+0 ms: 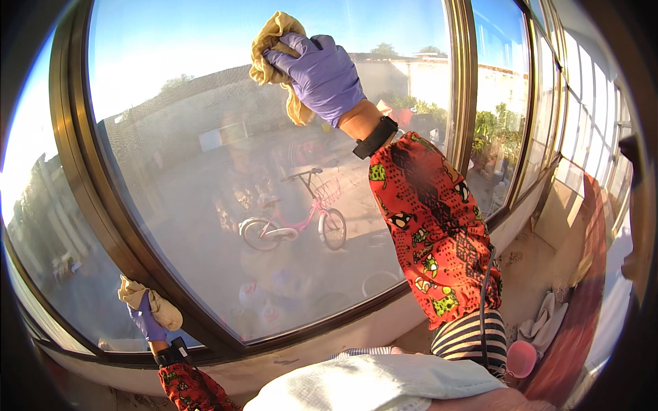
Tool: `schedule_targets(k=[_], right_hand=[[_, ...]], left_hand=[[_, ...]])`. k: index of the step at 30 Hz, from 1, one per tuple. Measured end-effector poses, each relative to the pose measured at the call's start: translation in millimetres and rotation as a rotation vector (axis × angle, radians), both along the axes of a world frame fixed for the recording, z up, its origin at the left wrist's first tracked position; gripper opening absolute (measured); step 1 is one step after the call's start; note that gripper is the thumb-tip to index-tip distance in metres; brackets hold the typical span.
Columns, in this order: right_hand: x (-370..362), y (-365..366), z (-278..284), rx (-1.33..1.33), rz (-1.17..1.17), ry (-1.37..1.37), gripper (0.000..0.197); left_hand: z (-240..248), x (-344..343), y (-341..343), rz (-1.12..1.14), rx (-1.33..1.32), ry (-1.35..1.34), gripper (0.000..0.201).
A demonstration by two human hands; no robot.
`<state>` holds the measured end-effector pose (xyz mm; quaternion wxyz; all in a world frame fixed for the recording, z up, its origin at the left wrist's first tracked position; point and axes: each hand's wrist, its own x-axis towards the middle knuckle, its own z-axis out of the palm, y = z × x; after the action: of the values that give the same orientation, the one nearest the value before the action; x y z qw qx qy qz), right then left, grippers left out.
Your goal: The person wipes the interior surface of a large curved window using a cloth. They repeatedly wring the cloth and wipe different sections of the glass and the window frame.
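Note:
My right hand (325,78), in a purple glove, is raised high against the large window pane (185,205). Its fingers are closed on a crumpled tan cloth (271,41), whose loose end hangs below the palm. Low on the left, my left hand (144,319) wears a matching glove and grips another tan cloth (165,312) beside the brown metal window frame (116,233). The cloth partly hides the left fingers. Hazy smears show on the glass.
Through the glass stand a pink bicycle (298,222), a wall and plants (497,127). Indoors at the lower right are a pink cup-like container (521,358), a pale crumpled cloth (543,325) and a dark red strip (579,294). More window panes continue on both sides.

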<state>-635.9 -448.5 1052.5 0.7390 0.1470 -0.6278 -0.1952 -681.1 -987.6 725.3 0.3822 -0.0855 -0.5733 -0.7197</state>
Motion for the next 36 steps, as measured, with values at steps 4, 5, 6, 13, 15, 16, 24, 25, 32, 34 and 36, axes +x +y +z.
schedule_targets(k=[4, 5, 6, 13, 15, 16, 24, 25, 32, 34, 36], right_hand=[[14, 87, 13, -0.149, 0.020, 0.074, 0.052], [18, 109, 18, -0.216, 0.001, 0.070, 0.046], [23, 132, 20, -0.189, -0.007, 0.071, 0.047], [26, 244, -7, -0.350, -0.175, 0.218, 0.048], [29, 269, -28, -0.511, -0.105, 0.174, 0.049], [31, 280, -40, -0.550, -0.134, 0.160, 0.048], [23, 270, -109, -0.781, -0.118, 0.151, 0.043], [22, 261, -109, -0.788, -0.099, 0.186, 0.043], [28, 183, -71, -0.564, -0.046, 0.097, 0.049], [36, 155, -52, -0.507, -0.035, 0.096, 0.051], [39, 122, -35, -0.450, -0.012, 0.088, 0.051]], left_hand=[[-6, -7, -22, -0.018, -0.004, -0.147, 0.028], [-11, -9, -28, -0.077, -0.014, -0.113, 0.029], [-10, -9, -31, 0.001, -0.072, -0.121, 0.030], [-38, -25, -67, 0.184, -0.165, -0.118, 0.033], [-47, -31, -76, 0.229, -0.193, -0.120, 0.034], [-50, -33, -78, 0.219, -0.155, -0.123, 0.036], [-16, 2, -9, -0.081, -0.009, 0.067, 0.026], [-1, 3, 0, -0.028, 0.011, -0.021, 0.029], [48, 38, 57, -0.097, 0.057, 0.033, 0.025], [62, 47, 68, -0.033, 0.082, -0.003, 0.024], [77, 56, 82, -0.055, 0.083, -0.049, 0.033]])
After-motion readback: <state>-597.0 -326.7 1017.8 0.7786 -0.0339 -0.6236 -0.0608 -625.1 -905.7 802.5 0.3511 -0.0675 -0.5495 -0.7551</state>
